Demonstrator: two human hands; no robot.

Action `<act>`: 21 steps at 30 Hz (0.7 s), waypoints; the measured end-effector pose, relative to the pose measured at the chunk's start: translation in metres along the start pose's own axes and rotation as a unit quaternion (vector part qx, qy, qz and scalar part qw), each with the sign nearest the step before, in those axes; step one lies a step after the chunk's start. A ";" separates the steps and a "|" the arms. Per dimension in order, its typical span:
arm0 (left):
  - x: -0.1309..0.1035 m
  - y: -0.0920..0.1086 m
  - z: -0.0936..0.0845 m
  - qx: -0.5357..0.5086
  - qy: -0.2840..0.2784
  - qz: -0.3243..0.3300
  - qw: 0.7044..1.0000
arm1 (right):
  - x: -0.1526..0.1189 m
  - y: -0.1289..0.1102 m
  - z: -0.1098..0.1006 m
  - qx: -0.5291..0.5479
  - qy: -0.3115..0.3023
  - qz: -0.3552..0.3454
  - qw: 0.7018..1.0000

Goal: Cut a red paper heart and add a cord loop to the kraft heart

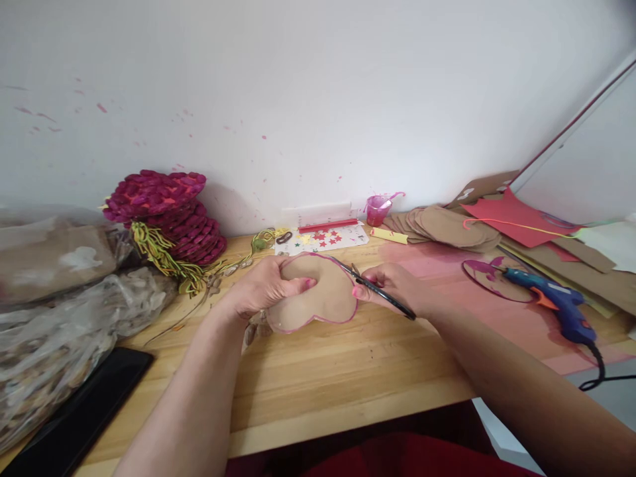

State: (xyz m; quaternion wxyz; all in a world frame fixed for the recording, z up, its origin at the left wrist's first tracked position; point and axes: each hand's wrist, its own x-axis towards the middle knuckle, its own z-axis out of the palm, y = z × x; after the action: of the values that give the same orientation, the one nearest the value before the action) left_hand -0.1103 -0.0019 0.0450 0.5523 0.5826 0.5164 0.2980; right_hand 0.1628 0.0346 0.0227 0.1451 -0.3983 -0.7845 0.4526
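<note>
A lobed brown cardboard cutout with a purple-edged outline is held above the wooden table in the middle of the head view. My left hand grips its left side, thumb on top and fingers underneath. My right hand is closed round a pair of black scissors, whose blades lie along the upper right edge of the cardboard. The fingers inside the scissor handles are partly hidden. Under the cutout's left edge, a few small brown pieces show on the table.
At the left stand stacked magenta discs with yellow-green yarn, clear plastic bags and a black phone-like slab. Behind are a sheet of star stickers and a pink-stained cup. Cardboard rounds and a blue glue gun lie right.
</note>
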 end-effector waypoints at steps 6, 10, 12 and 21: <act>-0.002 0.000 0.000 0.003 -0.003 -0.002 1.000 | 0.000 0.001 -0.003 -0.031 -0.005 -0.012 0.999; -0.003 0.002 0.000 0.011 -0.008 -0.006 1.000 | 0.000 0.001 -0.007 -0.073 -0.005 -0.012 0.997; -0.004 0.002 0.000 0.012 -0.011 -0.006 1.000 | -0.001 0.000 -0.007 -0.080 -0.006 -0.013 0.997; -0.001 0.001 0.004 0.034 -0.064 -0.011 0.997 | -0.002 0.003 0.001 0.024 -0.061 -0.026 0.997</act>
State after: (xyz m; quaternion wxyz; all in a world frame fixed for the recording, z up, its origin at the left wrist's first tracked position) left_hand -0.1064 -0.0042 0.0453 0.5674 0.6131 0.4962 0.2367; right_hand 0.1656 0.0332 0.0200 0.1179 -0.3460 -0.7907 0.4911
